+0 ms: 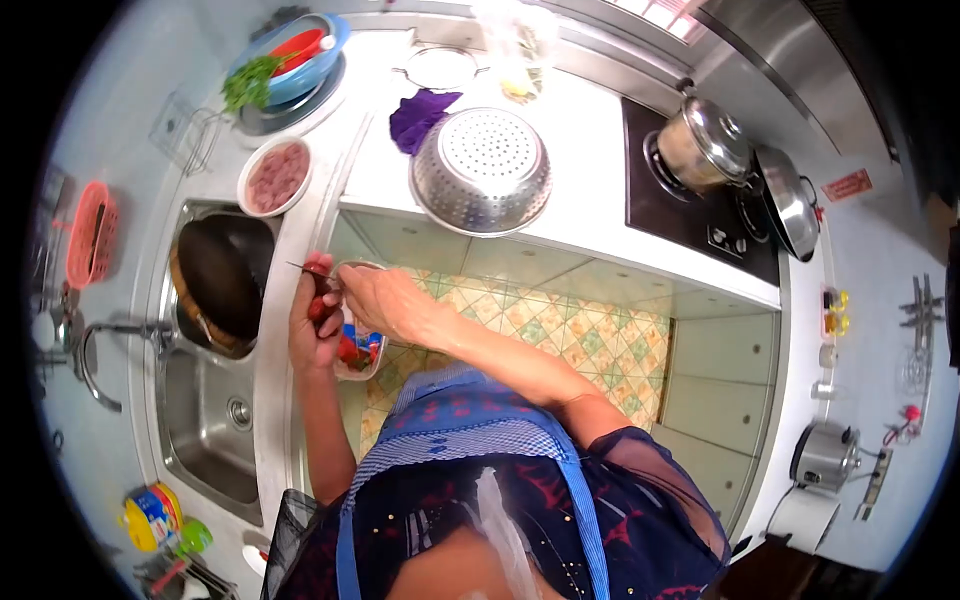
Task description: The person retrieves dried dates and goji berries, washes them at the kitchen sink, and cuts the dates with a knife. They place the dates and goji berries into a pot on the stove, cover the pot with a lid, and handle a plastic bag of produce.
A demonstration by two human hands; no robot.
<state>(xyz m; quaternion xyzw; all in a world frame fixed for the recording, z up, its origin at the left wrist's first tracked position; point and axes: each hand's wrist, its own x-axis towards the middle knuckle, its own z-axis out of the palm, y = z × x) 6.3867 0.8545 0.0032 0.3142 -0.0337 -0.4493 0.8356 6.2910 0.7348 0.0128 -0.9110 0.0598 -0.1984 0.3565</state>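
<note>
Roughly at nine o'clock, our left hand [316,335] gripped a small glossy red object [318,309], our right hand [385,303] curled beside it; the white countertop [590,150] held a perforated steel colander [482,175] at twelve, above green-and-beige floor tiles [600,345].

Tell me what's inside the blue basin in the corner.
A red container sits in the blue basin, with leafy greens draped over the basin's rim. Whatever lies beneath the container and the leaves is covered, so I can't tell.
</note>
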